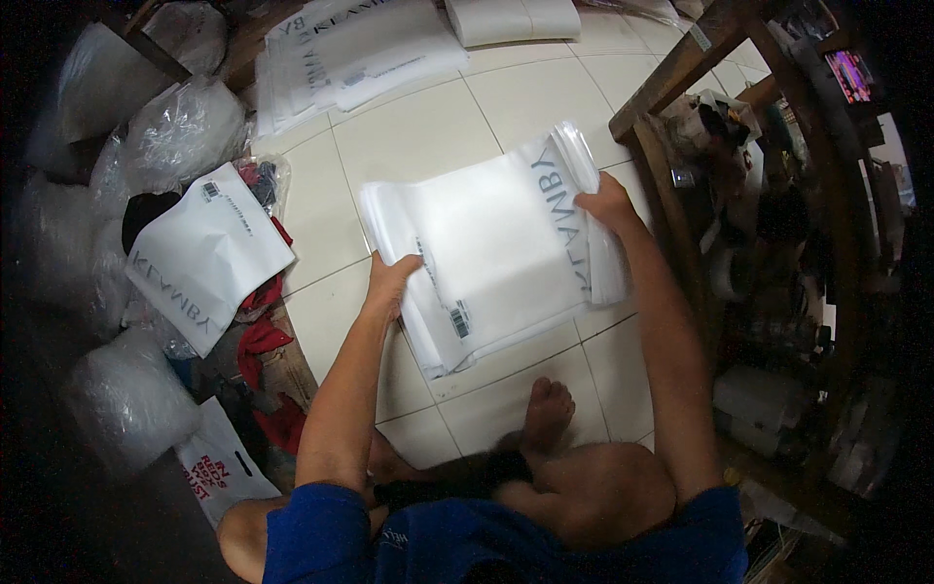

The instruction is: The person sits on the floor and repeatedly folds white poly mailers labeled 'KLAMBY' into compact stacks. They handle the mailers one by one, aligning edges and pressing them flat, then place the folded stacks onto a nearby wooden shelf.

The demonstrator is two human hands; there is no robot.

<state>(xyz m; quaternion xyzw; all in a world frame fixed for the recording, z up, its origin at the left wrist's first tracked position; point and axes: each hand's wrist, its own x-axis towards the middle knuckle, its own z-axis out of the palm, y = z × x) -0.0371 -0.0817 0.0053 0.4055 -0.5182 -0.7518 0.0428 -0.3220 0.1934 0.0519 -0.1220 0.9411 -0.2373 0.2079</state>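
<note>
Stack of white printed bags, held at both sides above a tiled floor

Item one: stack of white bags (496, 243), centre of the frame, many thin layers; dark lettering along its right part, a small barcode near its lower left corner. Right edge bent in layered folds.

Left hand (391, 282): clamped on the stack's left edge, thumb on top (the other fingers are mostly hidden). Right hand (608, 202): clamped on the stack's right edge, towards its upper corner, fingers partly hidden.

Surroundings:
- Tiled floor (530, 107), cream, beneath the stack.
- Flat pile of bags (409, 44), white with dark lettering, top of the frame; beside it, to the right, a folded white bundle (514, 21).
- Single white bag (209, 258), left of centre, barcode near its top corner.
- Clear plastic bundle (185, 127), upper left; another plastic bundle (136, 394), lower left.
- Red cloth (261, 341), left, below the single bag.
- Carrier bag (222, 453), lower left, white, red lettering, slot handle.
- Wooden frame (671, 73), upper right; lit screen (849, 76) near the far right edge.
- Bare foot (548, 414), just below the stack.
</note>
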